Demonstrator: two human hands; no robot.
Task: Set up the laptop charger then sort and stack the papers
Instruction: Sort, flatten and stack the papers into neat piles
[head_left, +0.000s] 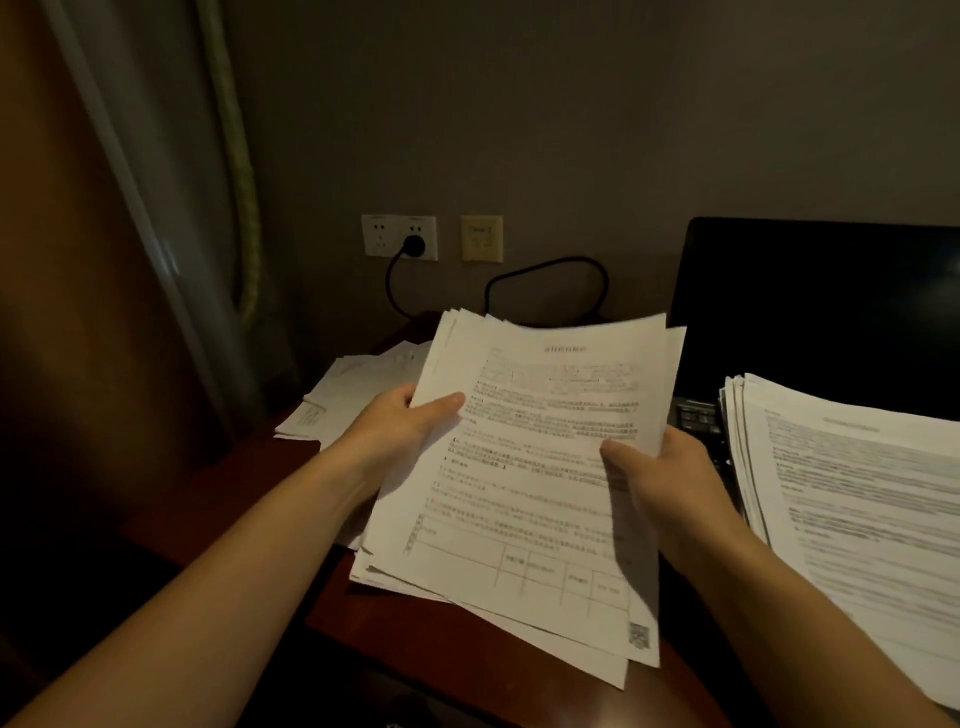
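1. Scattered loose white sheets (353, 389) lie at the far left edge of the dark red wooden worktop (415, 639). Behind them, a black charger plug (414, 244) sits in the white wall socket (382, 236).
2. The left hand (400, 421) and right hand (660, 478) each pinch the fanned white printed sheaf (540, 467) in their grip, holding it above the worktop's middle.
3. Best done by easing both grips slightly and tapping the sheaf's lower edge on the worktop to square it.
4. Count: three paper lots, namely the sheets, the sheaf and a tall white paper stack (857, 493) at the right edge; one open black laptop (810, 312); one plug; two hands.
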